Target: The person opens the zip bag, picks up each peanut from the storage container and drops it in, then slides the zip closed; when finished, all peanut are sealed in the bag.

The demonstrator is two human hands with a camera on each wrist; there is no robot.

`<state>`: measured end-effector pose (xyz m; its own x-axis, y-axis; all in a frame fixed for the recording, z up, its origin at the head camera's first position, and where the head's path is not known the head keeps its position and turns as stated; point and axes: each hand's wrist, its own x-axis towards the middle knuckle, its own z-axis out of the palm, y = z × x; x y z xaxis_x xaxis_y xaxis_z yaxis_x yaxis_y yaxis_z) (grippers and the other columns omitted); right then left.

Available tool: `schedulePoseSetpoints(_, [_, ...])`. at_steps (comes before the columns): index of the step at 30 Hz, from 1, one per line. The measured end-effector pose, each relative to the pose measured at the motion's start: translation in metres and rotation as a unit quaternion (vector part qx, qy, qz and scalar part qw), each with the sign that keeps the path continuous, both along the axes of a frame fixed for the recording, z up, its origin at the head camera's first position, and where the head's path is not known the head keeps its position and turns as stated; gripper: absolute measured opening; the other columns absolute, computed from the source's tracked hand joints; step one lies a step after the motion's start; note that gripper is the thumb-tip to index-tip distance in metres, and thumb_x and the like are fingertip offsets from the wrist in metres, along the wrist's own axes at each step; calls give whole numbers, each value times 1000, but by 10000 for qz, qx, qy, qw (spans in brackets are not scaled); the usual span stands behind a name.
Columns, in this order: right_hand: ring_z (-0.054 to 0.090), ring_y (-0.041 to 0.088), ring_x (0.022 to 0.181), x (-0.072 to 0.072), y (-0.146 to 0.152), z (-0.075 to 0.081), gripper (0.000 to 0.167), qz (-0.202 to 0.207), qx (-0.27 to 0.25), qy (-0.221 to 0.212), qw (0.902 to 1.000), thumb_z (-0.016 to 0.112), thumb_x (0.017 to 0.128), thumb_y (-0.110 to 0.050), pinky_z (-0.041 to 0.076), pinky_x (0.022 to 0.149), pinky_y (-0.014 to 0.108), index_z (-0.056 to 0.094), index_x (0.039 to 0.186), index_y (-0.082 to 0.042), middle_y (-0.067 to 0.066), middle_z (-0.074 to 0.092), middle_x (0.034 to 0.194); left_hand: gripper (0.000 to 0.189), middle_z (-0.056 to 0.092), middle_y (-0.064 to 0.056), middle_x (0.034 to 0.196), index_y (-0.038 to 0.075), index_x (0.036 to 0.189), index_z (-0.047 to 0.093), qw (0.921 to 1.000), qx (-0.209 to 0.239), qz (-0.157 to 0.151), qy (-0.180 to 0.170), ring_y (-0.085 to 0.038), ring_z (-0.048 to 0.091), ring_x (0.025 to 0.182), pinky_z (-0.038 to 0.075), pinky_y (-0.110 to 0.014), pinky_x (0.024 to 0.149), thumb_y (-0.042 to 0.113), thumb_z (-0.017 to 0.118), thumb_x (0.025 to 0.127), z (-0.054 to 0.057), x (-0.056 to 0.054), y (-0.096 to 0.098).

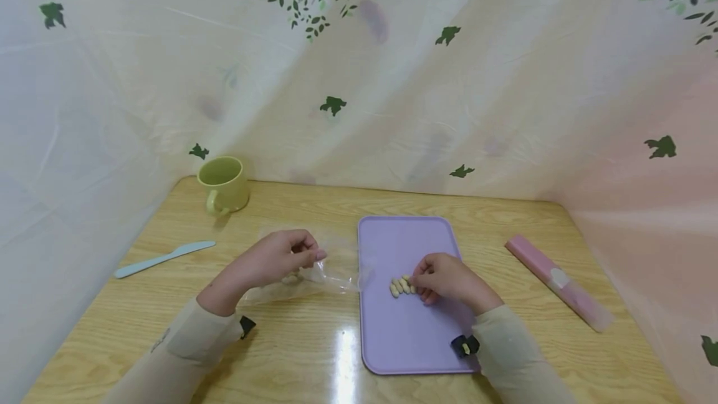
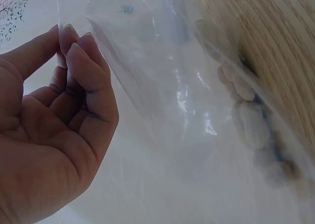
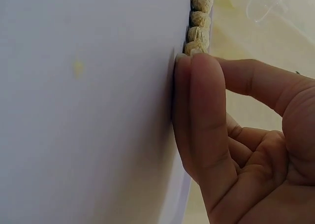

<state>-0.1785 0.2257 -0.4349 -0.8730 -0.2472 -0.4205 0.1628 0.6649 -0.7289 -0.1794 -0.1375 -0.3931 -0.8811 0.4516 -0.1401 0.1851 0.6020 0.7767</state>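
Note:
My left hand [image 1: 278, 259] pinches the edge of a clear plastic bag [image 1: 339, 264] between thumb and fingertips. Several unshelled peanuts [image 2: 253, 125] lie inside that bag, low against the wooden table. On the purple tray [image 1: 406, 341], a short row of peanuts [image 3: 199, 19] lies side by side. At the right end of this row my right hand [image 1: 445, 280] pinches a peanut [image 3: 195, 48], mostly covered by its fingertips. The bag's mouth reaches the tray's left edge.
A green mug [image 1: 224, 186] stands at the back left of the table. Nearer on the left lies a pale blue knife [image 1: 165, 259]. To the right of the tray is a long pink packet [image 1: 561, 282]. A patterned curtain [image 1: 392, 111] hangs behind the table.

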Motion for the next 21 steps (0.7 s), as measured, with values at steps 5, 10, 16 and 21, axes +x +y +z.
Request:
schedulePoseSetpoints(5, [69, 16, 66, 1, -1, 0, 15, -10, 10, -12, 10000, 73, 101, -14, 62, 63, 32, 68, 95, -1, 9, 71, 82, 23, 62, 2, 85, 18, 99, 69, 10000, -18, 43, -55, -15, 55, 76, 48, -28, 64, 40, 67, 106, 0, 0, 0])
schedulePoseSetpoints(10, [69, 16, 66, 1, 0, 0, 16, 2, 17, 43, 10000, 74, 101, -15, 62, 63, 32, 68, 95, -2, 9, 72, 82, 23, 62, 1, 86, 19, 99, 68, 10000, 2, 52, -83, -16, 55, 76, 48, -28, 64, 41, 68, 106, -1, -1, -1])
schedulePoseSetpoints(16, [70, 17, 69, 3, 2, 3, 15, -10, -64, 157, 9999, 71, 102, -14, 63, 65, 35, 68, 97, 0, 11, 73, 85, 24, 62, 1, 85, 19, 99, 68, 10000, 32, 25, -86, -16, 55, 76, 49, -28, 64, 43, 68, 106, -3, -2, -1])
schedulePoseSetpoints(21, [72, 17, 70, 3, 5, 6, 13, 9, -126, 305, 9995, 68, 102, -13, 63, 67, 35, 69, 99, 1, 11, 74, 86, 25, 61, 1, 84, 19, 98, 68, 9999, 35, 54, -96, -16, 54, 75, 48, -28, 63, 43, 68, 106, -4, -3, -1])
